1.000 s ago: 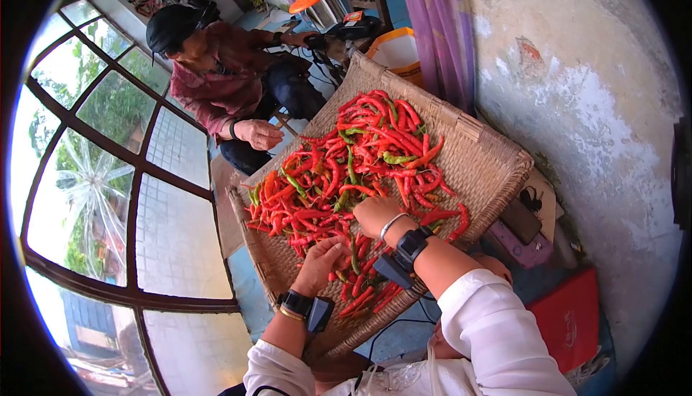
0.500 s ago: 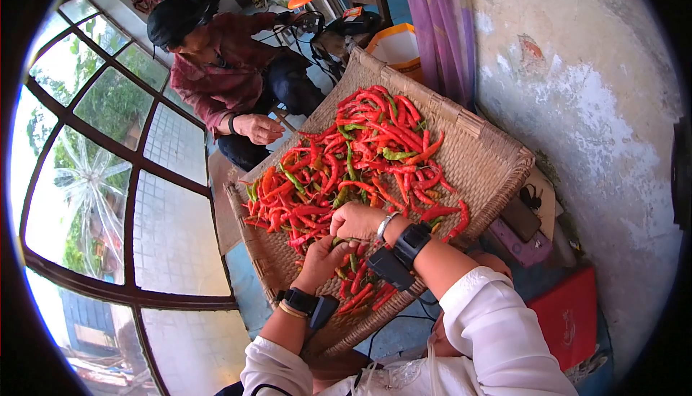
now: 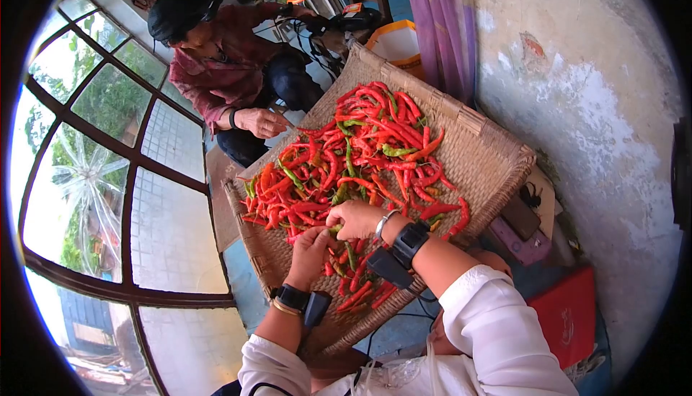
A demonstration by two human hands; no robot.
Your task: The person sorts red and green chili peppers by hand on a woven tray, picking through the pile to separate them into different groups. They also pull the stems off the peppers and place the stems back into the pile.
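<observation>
With 12 o'clock at the top, a small green pepper [image 3: 334,230] sits right between the two hands, low in the middle of the big woven tray [image 3: 481,164]. The left hand [image 3: 308,253] is at about 8 o'clock from it, and the right hand [image 3: 359,220] is at about 2 o'clock. Neither hand looks much nearer, as the fingertips of both are right at it. The left hand pinches it with thumb and finger, and the right hand has its fingers bent down and closed on it too. The long way of the pepper is hard to tell (the fingers hide most of it, so only a bit of green peeks out).

The big pile of red peppers [image 3: 395,131] goes from the hands up toward 12 and 1 o'clock, with some green ones mixed in. A smaller bunch of peppers [image 3: 355,299] lies at about 5 o'clock from the pinched one, close to the near edge of the tray. Each wrist wears a black band with a box on it.

Up at 11 o'clock, a person in a red shirt [image 3: 216,79] sits by the tray. One of that person's hands [image 3: 262,122] is near the tray's edge, well apart from the two hands with the pepper.
</observation>
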